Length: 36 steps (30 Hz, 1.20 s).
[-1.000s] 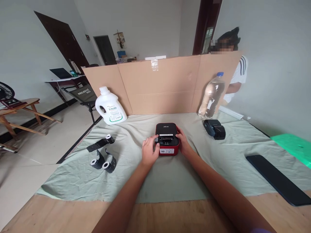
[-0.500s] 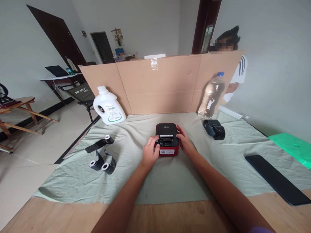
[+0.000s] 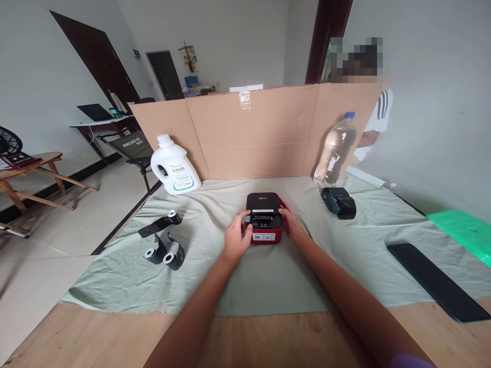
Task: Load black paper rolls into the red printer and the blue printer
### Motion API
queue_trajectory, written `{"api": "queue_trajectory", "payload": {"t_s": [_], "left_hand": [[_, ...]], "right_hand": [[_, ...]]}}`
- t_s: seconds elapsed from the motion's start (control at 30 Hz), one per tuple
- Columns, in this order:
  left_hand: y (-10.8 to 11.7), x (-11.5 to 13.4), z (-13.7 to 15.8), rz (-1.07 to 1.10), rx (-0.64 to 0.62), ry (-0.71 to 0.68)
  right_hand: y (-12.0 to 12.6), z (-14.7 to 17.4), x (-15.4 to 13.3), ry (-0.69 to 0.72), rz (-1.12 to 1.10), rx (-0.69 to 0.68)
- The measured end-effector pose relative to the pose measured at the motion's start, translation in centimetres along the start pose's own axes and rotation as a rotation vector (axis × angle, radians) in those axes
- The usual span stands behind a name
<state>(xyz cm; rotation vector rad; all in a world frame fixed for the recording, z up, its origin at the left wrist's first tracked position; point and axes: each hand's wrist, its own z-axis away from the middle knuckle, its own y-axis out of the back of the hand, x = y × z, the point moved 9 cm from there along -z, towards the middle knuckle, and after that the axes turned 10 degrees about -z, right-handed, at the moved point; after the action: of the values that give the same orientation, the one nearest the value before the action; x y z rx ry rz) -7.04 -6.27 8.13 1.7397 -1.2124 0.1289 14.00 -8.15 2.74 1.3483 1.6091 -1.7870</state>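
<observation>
A black-and-red thermal label printer (image 3: 264,226) sits on the green cloth in front of me, its slot and stickered front facing me. My left hand (image 3: 238,236) grips its left side, thumb near the front corner and fingers at the slot's left end. On the opposite side, my right hand (image 3: 292,225) is closed around the edge, with a fingertip by the slot's right end. The lid's front edge looks slightly raised. To the left lie three black rolls with white cores, including a partly unrolled one (image 3: 174,217) and another (image 3: 174,259).
A white detergent bottle (image 3: 175,168) and a clear water bottle (image 3: 335,153) stand before a cardboard screen (image 3: 253,138). At right are a small black device (image 3: 338,203), a long dark flat slab (image 3: 433,278) and a green plastic stool (image 3: 460,232). A person (image 3: 378,117) is behind the screen.
My hands stay on the printer's sides. The lid's front edge seems to have risen slightly, widening the gap at the slot. The whole view has shifted a little.
</observation>
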Motion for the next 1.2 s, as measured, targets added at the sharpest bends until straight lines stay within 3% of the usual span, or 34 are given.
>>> {"api": "queue_trajectory", "payload": {"t_s": [0.43, 0.57, 0.7, 0.77, 0.83, 0.93, 1.0, 1.1, 1.2], "left_hand": [[-0.4, 0.0, 0.3, 0.027, 0.004, -0.044], [1.8, -0.7, 0.3, 0.009, -0.017, -0.002], [9.8, -6.2, -2.1, -0.364, 0.088, 0.174], [13.9, -10.4, -3.8, -0.632, 0.046, 0.264], [16.5, -15.4, -5.0, -0.791, -0.095, 0.393], [16.8, -20.9, -5.5, -0.828, -0.373, 0.467], [16.2, -22.8, -5.4, -0.815, -0.458, 0.481], [16.1, -24.0, -5.3, -0.792, -0.451, 0.48], [18.0, -24.6, -5.2, -0.779, -0.401, 0.463]], "right_hand": [[-0.3, 0.3, -0.5, 0.02, 0.048, -0.009], [1.1, 1.0, -0.2, 0.041, 0.088, 0.035], [2.9, 1.8, 0.4, 0.059, 0.082, 0.107], [3.1, 1.9, 0.5, 0.089, 0.126, 0.107], [3.1, 1.8, 0.6, 0.115, 0.183, 0.094], [3.4, 1.5, 0.9, 0.124, 0.199, 0.091], [3.6, 1.3, 1.1, 0.119, 0.192, 0.093], [3.9, 1.1, 1.2, 0.125, 0.192, 0.092], [4.0, 1.1, 1.1, 0.121, 0.195, 0.1]]}}
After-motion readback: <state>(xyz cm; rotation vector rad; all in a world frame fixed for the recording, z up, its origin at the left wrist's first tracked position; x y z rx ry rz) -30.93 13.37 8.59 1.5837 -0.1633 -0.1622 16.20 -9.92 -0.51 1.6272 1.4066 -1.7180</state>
